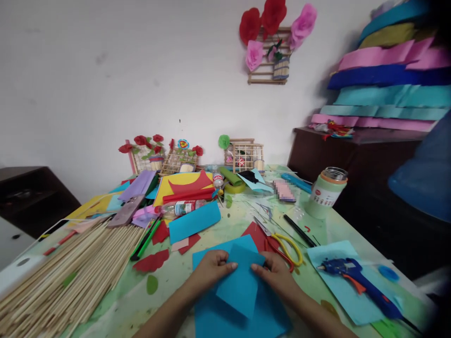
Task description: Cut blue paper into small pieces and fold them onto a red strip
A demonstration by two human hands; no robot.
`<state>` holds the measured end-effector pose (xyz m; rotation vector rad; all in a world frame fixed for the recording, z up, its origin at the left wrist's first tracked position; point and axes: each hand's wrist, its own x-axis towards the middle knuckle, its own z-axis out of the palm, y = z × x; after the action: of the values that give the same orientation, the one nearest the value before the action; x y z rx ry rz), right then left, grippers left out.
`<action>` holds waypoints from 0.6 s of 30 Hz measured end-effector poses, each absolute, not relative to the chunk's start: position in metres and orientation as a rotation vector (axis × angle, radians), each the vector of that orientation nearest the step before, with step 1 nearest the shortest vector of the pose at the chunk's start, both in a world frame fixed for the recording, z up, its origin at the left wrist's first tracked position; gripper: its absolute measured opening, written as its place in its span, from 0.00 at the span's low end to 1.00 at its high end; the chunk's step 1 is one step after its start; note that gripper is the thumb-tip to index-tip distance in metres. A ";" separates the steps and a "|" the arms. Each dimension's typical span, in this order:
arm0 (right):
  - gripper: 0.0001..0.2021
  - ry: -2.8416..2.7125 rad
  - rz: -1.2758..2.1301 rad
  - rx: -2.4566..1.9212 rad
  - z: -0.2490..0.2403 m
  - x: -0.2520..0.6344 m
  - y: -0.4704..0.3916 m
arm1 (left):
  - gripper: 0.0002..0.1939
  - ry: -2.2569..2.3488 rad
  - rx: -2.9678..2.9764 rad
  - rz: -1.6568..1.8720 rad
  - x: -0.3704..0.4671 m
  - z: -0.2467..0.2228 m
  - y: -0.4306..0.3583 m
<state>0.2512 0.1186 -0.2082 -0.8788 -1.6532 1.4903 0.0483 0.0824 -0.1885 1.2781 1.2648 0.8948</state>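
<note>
Between my two hands is a small piece of blue paper (241, 284), tilted, its lower corner pointing toward me. My left hand (213, 270) pinches its upper left edge with the thumb on top. At the upper right edge, my right hand (276, 272) grips it the same way. Beneath lies a larger blue sheet (207, 314), partly hidden by the held piece and my hands. Just beyond my right hand are scissors (287, 249) with yellow and red handles, resting over red paper (254, 234).
Thin wooden sticks (81, 277) are heaped at left. A blue glue gun (359, 281) lies on light blue paper at right, near a jar (324, 195). A plastic bottle (183, 208), a blue strip (195, 225) and a black pen (299, 230) lie farther back.
</note>
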 end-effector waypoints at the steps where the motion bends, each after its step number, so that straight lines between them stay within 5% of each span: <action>1: 0.17 -1.618 1.519 -0.888 -0.210 0.250 0.119 | 0.27 1.256 1.271 0.882 0.049 -0.191 0.082; 18: 0.16 -1.210 1.570 -0.901 -0.205 0.259 0.131 | 0.25 1.302 1.189 0.916 0.040 -0.198 0.072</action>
<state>0.2589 0.1314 -0.2046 -0.9006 -1.2100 1.5704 0.0403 0.0719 -0.1979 1.1894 1.3025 0.9156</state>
